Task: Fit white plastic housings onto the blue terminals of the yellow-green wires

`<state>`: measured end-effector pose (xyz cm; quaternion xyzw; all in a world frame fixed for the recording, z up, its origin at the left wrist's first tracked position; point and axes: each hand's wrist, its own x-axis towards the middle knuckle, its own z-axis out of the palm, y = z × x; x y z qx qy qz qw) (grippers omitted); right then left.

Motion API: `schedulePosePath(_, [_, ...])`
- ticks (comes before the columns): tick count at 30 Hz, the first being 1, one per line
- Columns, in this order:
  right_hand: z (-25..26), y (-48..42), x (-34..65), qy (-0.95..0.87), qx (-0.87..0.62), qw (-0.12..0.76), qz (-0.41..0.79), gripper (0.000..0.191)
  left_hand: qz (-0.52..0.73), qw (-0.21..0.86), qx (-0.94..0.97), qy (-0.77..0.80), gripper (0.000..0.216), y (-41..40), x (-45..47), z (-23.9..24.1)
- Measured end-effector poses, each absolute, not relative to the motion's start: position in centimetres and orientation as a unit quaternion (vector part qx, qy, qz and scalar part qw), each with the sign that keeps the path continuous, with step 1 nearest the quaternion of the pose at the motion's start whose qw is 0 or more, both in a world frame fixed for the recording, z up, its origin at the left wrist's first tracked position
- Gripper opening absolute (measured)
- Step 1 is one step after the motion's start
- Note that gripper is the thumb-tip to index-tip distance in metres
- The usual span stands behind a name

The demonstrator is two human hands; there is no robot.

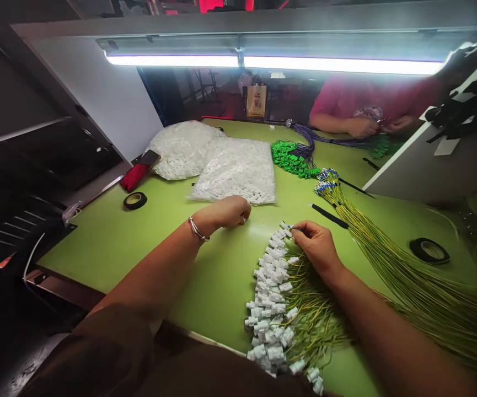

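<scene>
A roll of tape [134, 200] is lying at the left. The left hand [229, 212] is hovering just in front of a bag of white plugs [238, 171], its fingers curling inward; whether they are gripping anything, I cannot tell. The pile of plugs [274, 271] is lying between the two hands, spilling toward the table's near edge, so a brushing sleeve could be knocking some off. The right hand [317, 246] is pinching a thin wire [292, 227] close to the topmost plug; a loose pinch could be letting it slip. Farther right, long wires [387, 259] are running near the forearm, where snagging could be tangling them.
</scene>
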<state>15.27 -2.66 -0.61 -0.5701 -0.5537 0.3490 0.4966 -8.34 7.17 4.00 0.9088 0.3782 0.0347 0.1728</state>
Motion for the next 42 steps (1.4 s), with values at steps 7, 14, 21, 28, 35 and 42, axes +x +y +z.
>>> schedulePosePath(7, [-0.9,-3.0,15.1,-0.615,-0.584,0.464,0.255,0.010,0.274,0.456,0.752,0.388,0.011,4.5,-3.7,3.0])
schedulePosePath(14, [-1.1,-3.3,15.1,-0.649,-0.601,0.423,0.197,0.009,0.324,0.713,0.480,0.394,0.035,3.1,-2.3,0.6])
schedulePosePath(21, [-1.4,-3.3,15.2,-0.661,-0.603,0.410,0.176,0.010,0.307,0.765,0.448,0.347,0.034,2.9,-2.5,0.8])
schedulePosePath(28, [-1.3,-3.5,15.1,-0.684,-0.596,0.389,0.157,0.011,0.307,0.726,0.503,0.354,0.037,2.7,-2.1,0.7])
schedulePosePath(35, [-1.1,-3.5,14.9,-0.694,-0.582,0.401,0.137,0.011,0.351,0.720,0.442,0.403,0.036,2.0,-1.3,1.0])
schedulePosePath(42, [-1.0,-3.5,15.0,-0.669,-0.585,0.436,0.143,0.008,0.350,0.731,0.414,0.414,0.036,2.0,-1.3,1.1])
